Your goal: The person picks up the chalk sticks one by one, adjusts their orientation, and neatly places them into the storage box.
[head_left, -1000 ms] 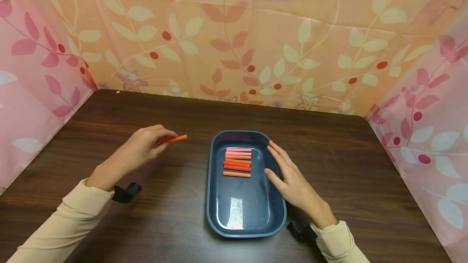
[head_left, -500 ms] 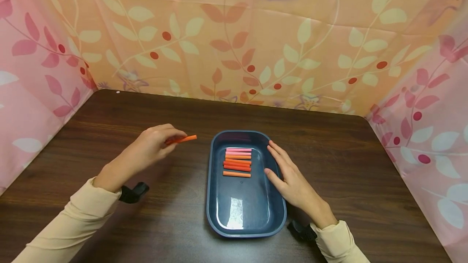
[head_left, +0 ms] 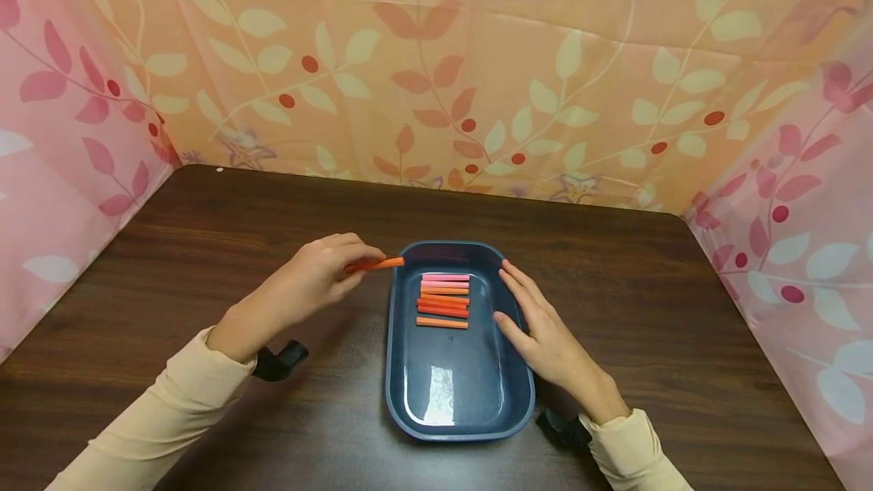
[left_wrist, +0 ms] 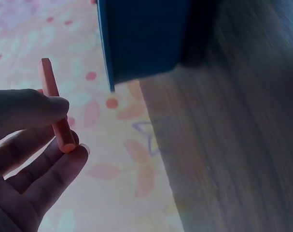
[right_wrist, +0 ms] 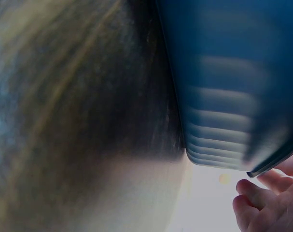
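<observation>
My left hand (head_left: 314, 279) pinches an orange crayon-like stick (head_left: 392, 263) between thumb and fingers, its free end overlapping the left rim of the blue tray (head_left: 392, 354) in the head view. Up close in the left wrist view, the stick (left_wrist: 48, 79) has flat sides and a blunt end. Inside the tray, several similar sticks lie side by side: pink sticks (head_left: 445, 277) at the far end, red-orange sticks (head_left: 442, 310) nearer, and a light orange stick (head_left: 442, 323) nearest. My right hand (head_left: 546, 343) rests on the tray's right rim, fingers straight and thumb toward the inside.
The tray stands on a dark wooden table (head_left: 682, 339). A floral curtain (head_left: 436, 97) borders the table's back and both sides. Black wrist mounts (head_left: 281, 361) show beneath both forearms.
My left hand has moved right with the orange stick, from over the table to the tray's left rim. My right hand and the sticks in the tray have stayed put.
</observation>
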`<action>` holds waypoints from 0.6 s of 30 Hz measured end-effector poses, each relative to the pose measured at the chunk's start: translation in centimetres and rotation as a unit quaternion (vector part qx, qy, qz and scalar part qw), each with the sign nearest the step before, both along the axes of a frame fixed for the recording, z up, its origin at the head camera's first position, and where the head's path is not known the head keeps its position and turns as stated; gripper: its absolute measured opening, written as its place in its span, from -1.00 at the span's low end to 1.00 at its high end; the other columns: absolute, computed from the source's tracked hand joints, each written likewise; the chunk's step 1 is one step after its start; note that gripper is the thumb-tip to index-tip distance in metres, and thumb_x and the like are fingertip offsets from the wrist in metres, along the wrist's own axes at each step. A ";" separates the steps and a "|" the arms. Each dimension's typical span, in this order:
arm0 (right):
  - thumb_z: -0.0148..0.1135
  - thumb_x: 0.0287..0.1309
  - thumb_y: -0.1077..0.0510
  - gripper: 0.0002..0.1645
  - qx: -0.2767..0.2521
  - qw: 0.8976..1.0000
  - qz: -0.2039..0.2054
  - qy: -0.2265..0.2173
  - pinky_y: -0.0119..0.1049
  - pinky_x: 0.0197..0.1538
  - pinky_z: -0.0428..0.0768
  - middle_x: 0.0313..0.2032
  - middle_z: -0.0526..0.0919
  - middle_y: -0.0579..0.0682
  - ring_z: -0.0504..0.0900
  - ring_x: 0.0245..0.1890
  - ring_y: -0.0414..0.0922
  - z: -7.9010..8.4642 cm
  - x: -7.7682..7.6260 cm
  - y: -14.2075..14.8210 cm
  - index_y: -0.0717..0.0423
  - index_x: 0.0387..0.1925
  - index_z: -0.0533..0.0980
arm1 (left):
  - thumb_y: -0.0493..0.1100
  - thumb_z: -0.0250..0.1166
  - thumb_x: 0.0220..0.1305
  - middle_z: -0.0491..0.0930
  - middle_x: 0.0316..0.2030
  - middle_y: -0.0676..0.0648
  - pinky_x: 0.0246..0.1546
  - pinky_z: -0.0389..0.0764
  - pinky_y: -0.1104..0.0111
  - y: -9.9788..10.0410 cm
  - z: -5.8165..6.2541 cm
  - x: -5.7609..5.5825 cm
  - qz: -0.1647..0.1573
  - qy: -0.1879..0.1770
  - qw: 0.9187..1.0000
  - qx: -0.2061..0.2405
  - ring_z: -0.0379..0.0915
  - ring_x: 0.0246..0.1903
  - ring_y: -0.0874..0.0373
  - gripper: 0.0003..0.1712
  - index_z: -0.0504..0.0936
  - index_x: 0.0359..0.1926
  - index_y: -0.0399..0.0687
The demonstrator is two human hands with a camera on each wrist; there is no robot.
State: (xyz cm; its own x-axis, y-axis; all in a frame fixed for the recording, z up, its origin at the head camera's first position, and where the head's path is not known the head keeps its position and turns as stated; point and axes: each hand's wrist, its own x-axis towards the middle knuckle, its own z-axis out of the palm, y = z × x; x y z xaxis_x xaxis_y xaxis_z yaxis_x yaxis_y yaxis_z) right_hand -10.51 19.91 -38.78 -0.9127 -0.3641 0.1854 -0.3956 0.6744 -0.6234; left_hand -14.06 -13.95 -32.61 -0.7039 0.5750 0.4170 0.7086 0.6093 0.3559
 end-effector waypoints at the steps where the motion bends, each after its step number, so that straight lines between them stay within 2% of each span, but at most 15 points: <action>1: 0.16 0.35 0.12 -0.20 0.000 1.000 0.000 -0.001 0.26 0.40 0.21 0.55 0.04 0.11 0.15 0.50 0.17 0.0 0.0 0.0 0.22 0.50 0.10 | -0.46 0.47 0.02 0.67 -0.26 -0.08 -0.32 0.63 0.30 0.3 0.0 0.0 -0.004 -0.001 1.000 -0.001 0.55 -0.33 0.15 -0.62 0.72 -0.08 -0.19; 11: 0.16 0.35 0.11 -0.20 0.002 1.000 0.000 0.003 0.26 0.41 0.21 0.55 0.04 0.10 0.15 0.50 0.17 0.0 -0.1 0.1 0.21 0.50 0.10 | -0.36 0.47 0.09 0.68 -0.22 -0.06 -0.27 0.65 0.36 2.7 0.0 0.2 -0.024 -0.022 0.999 -0.010 0.56 -0.28 0.17 -0.62 0.71 -0.02 -0.17; 18: 0.16 0.35 0.12 -0.20 0.002 1.000 0.003 0.007 0.25 0.41 0.21 0.55 0.04 0.11 0.15 0.50 0.16 -0.1 0.0 0.1 0.22 0.50 0.10 | -0.35 0.45 0.12 0.68 -0.24 -0.03 -0.29 0.63 0.41 4.2 -0.5 0.3 -0.063 0.003 0.998 -0.015 0.54 -0.30 0.19 -0.67 0.71 -0.05 -0.13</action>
